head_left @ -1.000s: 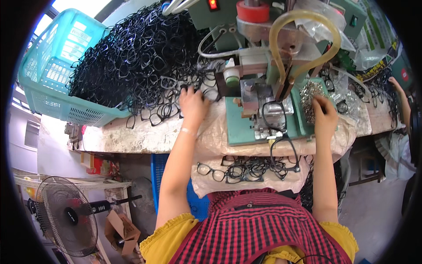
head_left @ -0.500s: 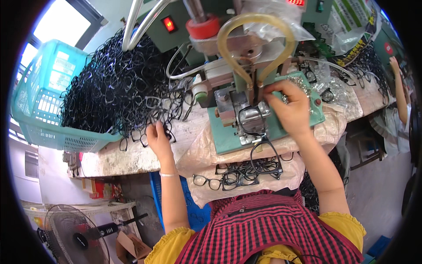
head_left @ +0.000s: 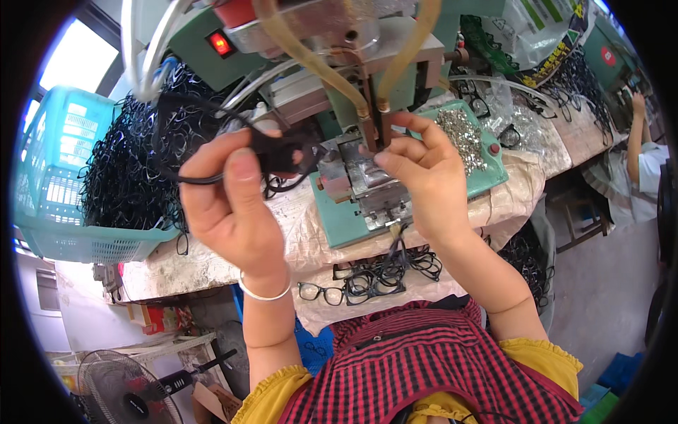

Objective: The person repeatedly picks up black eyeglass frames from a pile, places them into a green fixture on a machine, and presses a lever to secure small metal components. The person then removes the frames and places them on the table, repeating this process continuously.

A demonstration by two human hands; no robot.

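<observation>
My left hand (head_left: 236,205) is raised close to the view, closed on a black eyeglass frame (head_left: 164,152). The frame is held left of the bench machine, with the glasses pile behind it. My right hand (head_left: 431,177) is at the machine's metal jig (head_left: 369,169), just beside two upright copper-coloured tips (head_left: 374,131) with hoses. Its thumb and fingers are pinched together; whatever they hold is too small to make out. Below the jig, several finished-looking black eyeglass frames (head_left: 374,281) lie on a cloth-covered ledge (head_left: 314,314).
A teal plastic basket (head_left: 53,237) spills a large heap of black frames (head_left: 127,191) at the left. Small metal parts (head_left: 462,138) lie on the green machine base (head_left: 487,177). A fan (head_left: 127,389) stands lower left. Another person's arm (head_left: 635,134) shows far right.
My left hand has come up from the pile with an eyeglass frame. The frame that sat in the jig has left it and now appears lower, by the ledge. The view has shifted closer to the machine.
</observation>
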